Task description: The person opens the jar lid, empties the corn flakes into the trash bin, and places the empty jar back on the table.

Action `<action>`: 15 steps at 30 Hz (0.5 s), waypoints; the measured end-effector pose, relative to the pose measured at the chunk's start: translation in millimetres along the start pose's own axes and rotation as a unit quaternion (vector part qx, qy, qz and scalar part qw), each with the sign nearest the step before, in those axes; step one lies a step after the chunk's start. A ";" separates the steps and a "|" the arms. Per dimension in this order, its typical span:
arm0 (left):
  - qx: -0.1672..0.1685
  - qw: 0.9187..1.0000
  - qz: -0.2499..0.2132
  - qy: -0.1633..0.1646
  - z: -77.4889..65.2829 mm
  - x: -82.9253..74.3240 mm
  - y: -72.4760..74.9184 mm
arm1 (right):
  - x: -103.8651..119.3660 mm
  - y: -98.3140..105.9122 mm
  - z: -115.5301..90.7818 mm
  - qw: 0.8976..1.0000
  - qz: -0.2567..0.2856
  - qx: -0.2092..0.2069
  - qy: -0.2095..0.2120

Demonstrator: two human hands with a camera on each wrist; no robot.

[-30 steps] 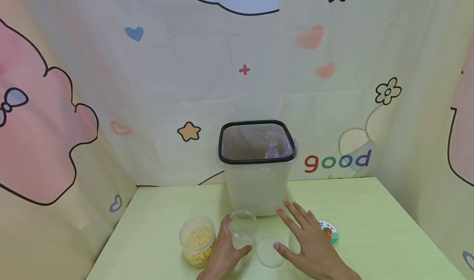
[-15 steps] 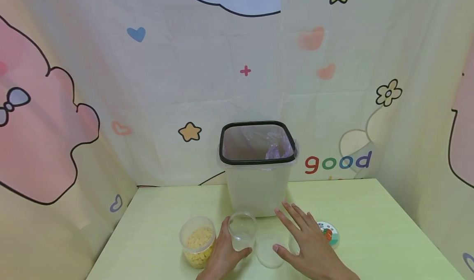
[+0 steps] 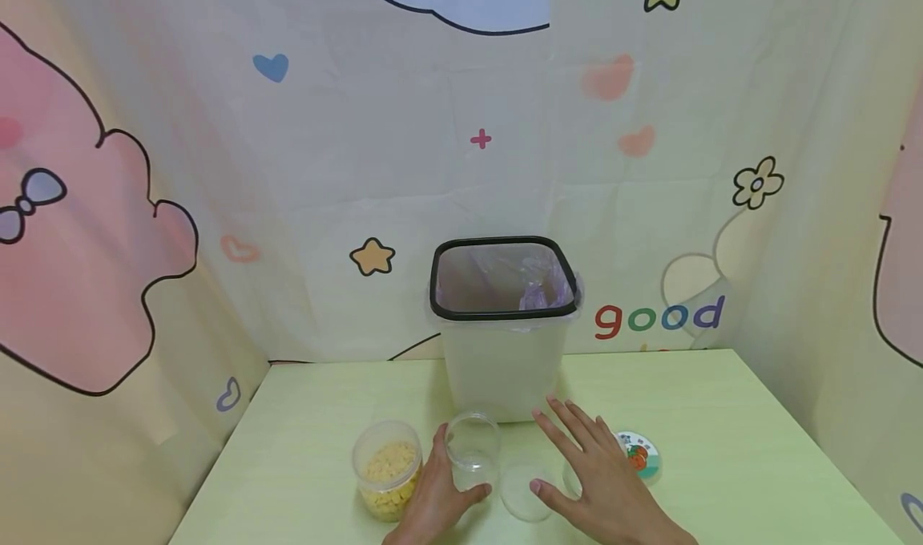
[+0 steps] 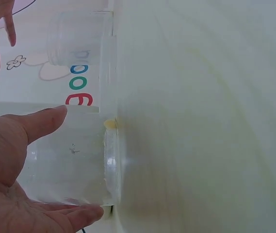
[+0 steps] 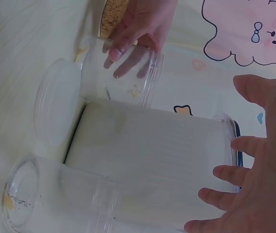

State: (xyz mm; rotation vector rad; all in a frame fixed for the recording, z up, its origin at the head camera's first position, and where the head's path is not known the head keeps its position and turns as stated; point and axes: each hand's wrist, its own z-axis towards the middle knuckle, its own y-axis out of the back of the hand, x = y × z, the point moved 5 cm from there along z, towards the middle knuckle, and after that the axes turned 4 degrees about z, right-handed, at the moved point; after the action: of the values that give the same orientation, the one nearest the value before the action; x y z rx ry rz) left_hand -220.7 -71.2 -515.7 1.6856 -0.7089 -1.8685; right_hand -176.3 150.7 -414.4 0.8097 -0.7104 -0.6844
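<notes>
My left hand (image 3: 436, 497) holds a clear, empty-looking plastic jar (image 3: 472, 453), thumb on the near side and fingers round the left. The left wrist view shows this jar (image 4: 70, 160) standing on the table with a small yellow bit (image 4: 110, 124) at its base. My right hand (image 3: 609, 481) hovers with fingers spread and holds nothing. Below and beside it stands a second clear jar (image 5: 60, 194), mostly hidden by the hand in the head view. Between the hands a translucent round lid (image 3: 526, 493) lies on the table. Left of my left hand is a jar of yellow pieces (image 3: 387, 477).
Behind the jars stands a pale waste bin (image 3: 505, 369) with a black rim and a purple liner bag. A round lid with a printed picture label (image 3: 639, 455) lies to the right, partly behind my right hand. A patterned cloth (image 3: 324, 168) hangs behind the table.
The camera view has shifted very slightly. Both hands, the jars and the lids stay practically where they were.
</notes>
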 end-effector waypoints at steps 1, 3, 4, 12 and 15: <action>0.000 1.000 0.000 0.000 -0.2 -0.2 -0.1 | 0.2 0.1 0.0 1.000 0.001 0.000 0.000; -0.001 1.000 0.000 0.002 -0.4 -0.9 0.1 | 0.6 0.6 0.0 1.000 0.001 -0.001 0.001; -0.001 1.000 -0.001 0.003 -0.4 -1.4 0.4 | 0.6 1.0 0.0 1.000 0.002 -0.001 0.000; -0.013 1.000 -0.023 -0.002 0.0 -9.1 7.0 | 2.9 2.8 -0.5 1.000 0.001 0.010 -0.016; -0.019 0.999 -0.025 -0.020 -0.6 -14.1 10.9 | 4.0 3.5 -0.8 1.000 0.002 0.009 -0.015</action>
State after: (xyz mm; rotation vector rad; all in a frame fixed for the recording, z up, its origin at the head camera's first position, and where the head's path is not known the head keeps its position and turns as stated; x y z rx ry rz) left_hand -218.4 -69.5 -498.0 1.6601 -0.6478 -1.9434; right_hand -172.4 149.8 -410.8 0.8145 -0.7467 -0.6883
